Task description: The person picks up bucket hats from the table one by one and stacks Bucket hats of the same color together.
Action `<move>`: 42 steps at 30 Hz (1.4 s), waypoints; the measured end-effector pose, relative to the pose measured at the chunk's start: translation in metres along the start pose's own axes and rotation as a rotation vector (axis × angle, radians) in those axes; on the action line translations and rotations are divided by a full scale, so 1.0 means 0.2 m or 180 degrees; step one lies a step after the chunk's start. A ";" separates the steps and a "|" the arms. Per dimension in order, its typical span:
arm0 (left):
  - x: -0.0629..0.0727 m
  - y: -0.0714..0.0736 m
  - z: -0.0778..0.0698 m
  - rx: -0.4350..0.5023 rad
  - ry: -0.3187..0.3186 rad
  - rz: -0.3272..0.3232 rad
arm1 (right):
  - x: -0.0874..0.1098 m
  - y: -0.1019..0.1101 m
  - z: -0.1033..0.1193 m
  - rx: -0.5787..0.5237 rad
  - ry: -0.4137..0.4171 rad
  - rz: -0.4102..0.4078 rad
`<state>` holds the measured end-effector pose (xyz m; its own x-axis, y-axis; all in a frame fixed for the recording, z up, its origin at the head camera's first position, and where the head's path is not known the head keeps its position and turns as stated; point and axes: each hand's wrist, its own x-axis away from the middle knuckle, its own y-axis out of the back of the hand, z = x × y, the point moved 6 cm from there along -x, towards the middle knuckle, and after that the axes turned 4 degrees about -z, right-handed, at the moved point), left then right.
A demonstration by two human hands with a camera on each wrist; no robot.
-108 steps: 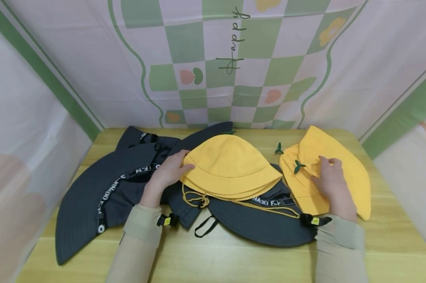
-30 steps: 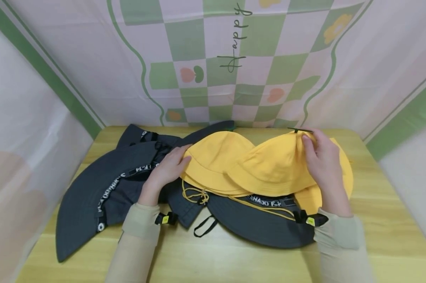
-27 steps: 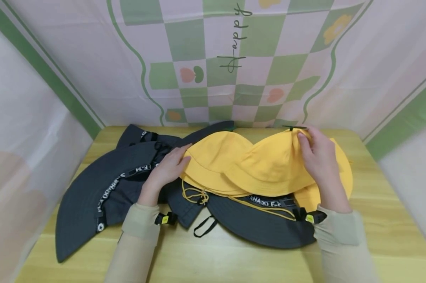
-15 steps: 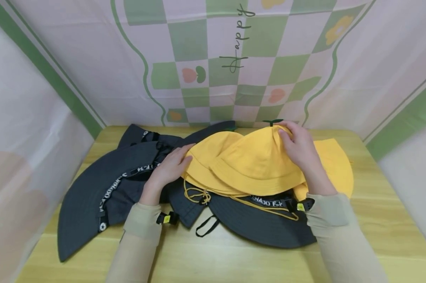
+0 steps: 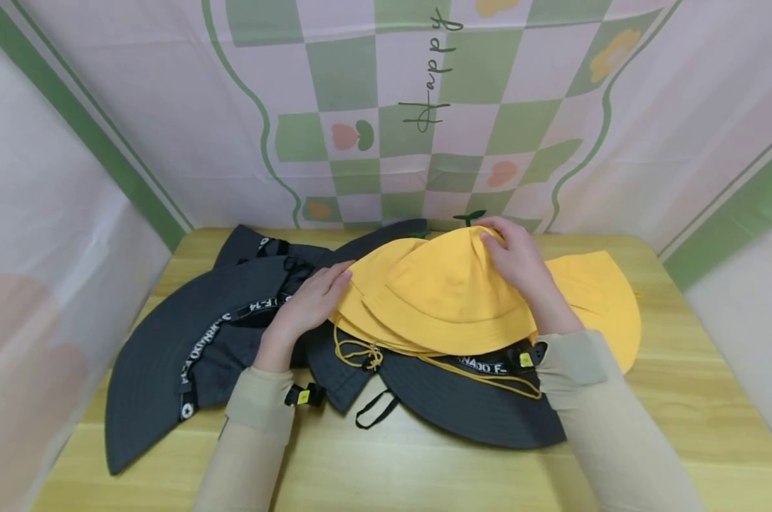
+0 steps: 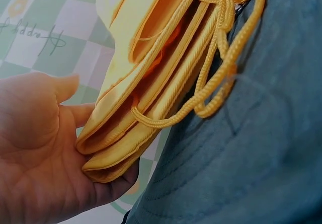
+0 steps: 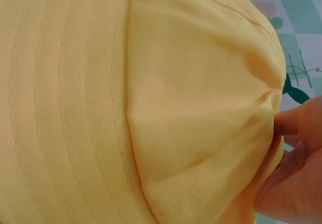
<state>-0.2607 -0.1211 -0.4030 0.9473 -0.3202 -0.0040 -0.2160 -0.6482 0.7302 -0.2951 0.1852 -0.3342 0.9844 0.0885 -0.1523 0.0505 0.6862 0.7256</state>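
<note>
Charcoal cloth first, far left: a dark bucket hat (image 5: 155, 355) sprawls across the wooden surface (image 5: 149, 487), white lettering running along its strap (image 5: 204, 345). Next along, the left hand (image 5: 310, 302), fingers relaxed and reaching behind the edges of the stacked yellow hats (image 5: 378, 263), thumb clear of the fabric, touching rather than clutching. Below dangles a knotted yellow cord (image 5: 360, 353). Centre now, and that stack lies on a second dark hat (image 5: 475, 416), its wide brim fanning out in front. Overlapping the stack comes the upper yellow bucket hat (image 5: 452, 291), crown up, and the right hand (image 5: 516, 256) pinches its top, right beside the green sprout (image 5: 469, 217). Far right, another yellow hat (image 5: 606, 299) lies partly behind the right forearm (image 5: 616, 419).
</note>
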 end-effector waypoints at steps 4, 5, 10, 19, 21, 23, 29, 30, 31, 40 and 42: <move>0.00 0.00 0.00 0.0093 0.0034 0.0017 | -0.02 -0.06 0.02 0.0043 -0.0070 0.0164; 0.00 0.00 0.00 0.0099 0.0040 0.0022 | -0.03 -0.07 0.03 0.0037 -0.0086 0.0188; 0.00 0.00 0.00 0.0074 0.0094 0.0024 | -0.05 -0.15 0.05 0.0000 -0.0076 0.0209; -0.01 -0.01 -0.01 0.0031 0.0136 0.0047 | -0.09 -0.23 0.07 -0.0078 -0.0139 0.0151; 0.00 -0.01 -0.01 0.0017 0.0187 0.0055 | -0.09 -0.25 0.08 -0.0092 -0.0153 0.0136; 0.00 -0.01 -0.01 -0.0019 0.0241 0.0058 | -0.10 -0.26 0.08 -0.0101 -0.0170 0.0124; 0.00 0.00 0.00 -0.0144 0.0358 0.0012 | -0.11 -0.30 0.11 -0.0051 -0.0217 0.0089; 0.00 0.00 0.00 -0.0168 0.0356 -0.0003 | -0.11 -0.31 0.11 -0.0047 -0.0214 0.0094; -0.01 0.00 0.00 -0.0180 0.0350 -0.0016 | -0.11 -0.32 0.11 -0.0049 -0.0209 0.0109; -0.01 -0.01 0.01 -0.0156 0.0343 -0.0075 | -0.11 -0.35 0.11 -0.0137 -0.0013 0.0223; -0.01 -0.01 0.01 -0.0160 0.0344 -0.0073 | -0.11 -0.35 0.11 -0.0170 0.0046 0.0256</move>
<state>-0.2621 -0.1200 -0.4062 0.9724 -0.2276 0.0507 -0.1845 -0.6181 0.7641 -0.3163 0.1194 -0.3671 0.9823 0.1551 -0.1049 -0.0380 0.7140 0.6991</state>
